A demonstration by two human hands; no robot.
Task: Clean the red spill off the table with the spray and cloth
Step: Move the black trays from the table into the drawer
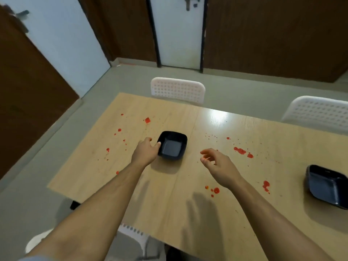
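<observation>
Two black bowls were on the table (169, 213). Centre bowl (172, 145) sat mid-table and looked empty, only a dull sheen on its floor. Second bowl (327, 186) sat at 3 o'clock from it, well apart, partly cut by the frame edge; inside looked empty too, far corner not readable.

Left hand (146, 150) was at the centre bowl's 9 o'clock side, thumb tip touching the rim, the other fingers curled loosely beside the outer wall; a firm grip could not be confirmed. Right hand (216, 162) hovered above the table at 4 o'clock from the centre bowl, fingers loosely curled, thumb and forefinger close together with a small orange-red speck between the tips; whether that was a pinched bit or a stain on the skin could not be told.

Red spill (240, 151) lay scattered as separate spots, not one pool:
- one square-ish blob at 11 o'clock from the centre bowl, plus small drops running down the 9 o'clock side
- a smeared cluster at 3 o'clock, just beyond the right hand
- a few round drops at 5 o'clock, under the right forearm
- one streak at 4 o'clock, near the second bowl

Two white perforated chairs stood at the far side: chair one (178, 90) at 12 o'clock, chair two (318, 112) at 2 o'clock
</observation>
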